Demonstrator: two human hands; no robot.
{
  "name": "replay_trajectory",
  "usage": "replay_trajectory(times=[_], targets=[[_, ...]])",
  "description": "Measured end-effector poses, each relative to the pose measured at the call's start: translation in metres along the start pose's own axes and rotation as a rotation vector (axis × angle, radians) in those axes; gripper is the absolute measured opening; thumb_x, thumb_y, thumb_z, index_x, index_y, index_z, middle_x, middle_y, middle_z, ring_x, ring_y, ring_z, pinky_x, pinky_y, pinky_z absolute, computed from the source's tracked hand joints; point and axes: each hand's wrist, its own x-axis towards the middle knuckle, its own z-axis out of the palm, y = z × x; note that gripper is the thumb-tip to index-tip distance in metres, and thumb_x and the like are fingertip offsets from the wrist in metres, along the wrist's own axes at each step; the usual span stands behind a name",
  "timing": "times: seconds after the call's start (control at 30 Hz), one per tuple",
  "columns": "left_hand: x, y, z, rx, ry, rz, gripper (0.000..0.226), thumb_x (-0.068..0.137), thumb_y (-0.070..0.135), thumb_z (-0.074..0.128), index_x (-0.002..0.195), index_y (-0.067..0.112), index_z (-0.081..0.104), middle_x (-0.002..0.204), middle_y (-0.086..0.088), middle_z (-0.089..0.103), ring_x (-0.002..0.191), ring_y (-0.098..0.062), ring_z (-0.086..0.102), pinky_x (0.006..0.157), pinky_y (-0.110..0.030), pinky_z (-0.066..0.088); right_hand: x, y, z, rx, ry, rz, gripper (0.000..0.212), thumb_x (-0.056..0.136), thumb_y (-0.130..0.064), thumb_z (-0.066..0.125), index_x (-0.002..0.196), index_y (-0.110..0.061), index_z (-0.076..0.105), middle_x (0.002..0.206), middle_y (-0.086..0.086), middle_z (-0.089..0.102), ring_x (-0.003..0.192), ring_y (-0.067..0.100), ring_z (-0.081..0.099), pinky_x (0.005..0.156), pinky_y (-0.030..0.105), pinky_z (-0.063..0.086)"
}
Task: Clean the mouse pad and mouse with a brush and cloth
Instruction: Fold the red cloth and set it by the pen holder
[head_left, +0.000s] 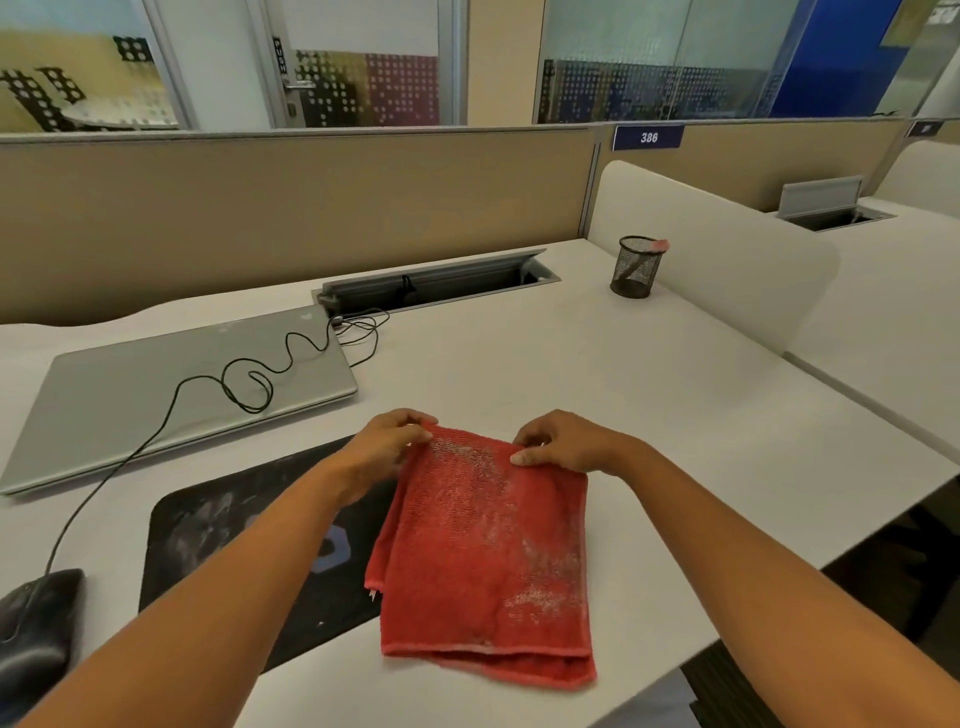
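A folded red cloth (488, 556), dusted with pale grey marks, lies on the white desk with its left part over the black mouse pad (218, 535). My left hand (387, 441) pinches the cloth's far left corner. My right hand (558, 441) pinches its far right corner. The pad shows grey smudges and a blue logo, partly hidden under my left forearm. A black wired mouse (36, 623) sits on the desk at the far left, off the pad. No brush is clearly in view.
A shut silver laptop (156, 395) lies behind the pad with the mouse cable (249, 379) looped over it. A cable hatch (441, 283) is open in the desk. A black mesh pen cup (636, 267) stands at the back right beside a white divider (727, 260). The desk edge drops off at right.
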Motion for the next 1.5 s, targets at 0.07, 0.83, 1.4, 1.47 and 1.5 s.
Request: replay_trajectory(times=[0.07, 0.83, 1.4, 1.47, 1.5], targets=[[0.003, -0.003, 0.003, 0.128, 0.208, 0.052, 0.016, 0.086, 0.021, 0.062, 0.1, 0.015, 0.056, 0.101, -0.003, 0.058, 0.092, -0.017, 0.056, 0.073, -0.028, 0.05, 0.003, 0.002, -0.001, 0.03, 0.043, -0.008, 0.025, 0.093, -0.031, 0.053, 0.109, -0.016, 0.065, 0.109, -0.001, 0.064, 0.099, 0.013, 0.057, 0.087, 0.025, 0.045], [0.036, 0.013, 0.031, 0.394, 0.451, 0.118, 0.015, 0.079, 0.024, 0.071, 0.088, 0.012, 0.068, 0.093, -0.007, 0.066, 0.091, -0.023, 0.06, 0.084, -0.037, 0.05, 0.0, 0.027, 0.001, 0.211, 0.046, 0.149, 0.03, 0.079, -0.037, 0.069, 0.097, -0.012, 0.066, 0.096, 0.004, 0.068, 0.089, 0.019, 0.065, 0.079, 0.026, 0.052], [0.12, 0.158, 0.055, -0.383, 0.251, 0.173, 0.021, 0.096, 0.007, 0.031, 0.092, 0.003, 0.051, 0.08, -0.012, 0.059, 0.069, -0.025, 0.061, 0.061, -0.029, 0.054, 0.028, -0.03, -0.11, -0.36, 1.063, -0.195, 0.019, 0.076, -0.024, 0.064, 0.094, -0.018, 0.066, 0.09, 0.007, 0.069, 0.088, 0.029, 0.062, 0.07, 0.032, 0.043], [0.133, 0.138, 0.056, -0.439, 0.303, 0.065, 0.026, 0.094, 0.007, 0.03, 0.08, 0.006, 0.052, 0.076, -0.01, 0.056, 0.067, -0.024, 0.058, 0.064, -0.036, 0.053, 0.044, -0.013, -0.082, -0.45, 0.854, -0.185, 0.028, 0.081, -0.03, 0.062, 0.106, -0.017, 0.062, 0.107, 0.005, 0.064, 0.1, 0.026, 0.058, 0.078, 0.033, 0.04], [0.138, 0.123, 0.057, -0.447, 0.323, 0.003, 0.026, 0.094, 0.008, 0.032, 0.08, 0.007, 0.054, 0.075, -0.009, 0.056, 0.068, -0.022, 0.056, 0.068, -0.039, 0.053, 0.052, -0.003, -0.066, -0.483, 0.715, -0.151, 0.033, 0.084, -0.036, 0.059, 0.111, -0.018, 0.06, 0.112, 0.004, 0.061, 0.105, 0.024, 0.056, 0.082, 0.032, 0.039]])
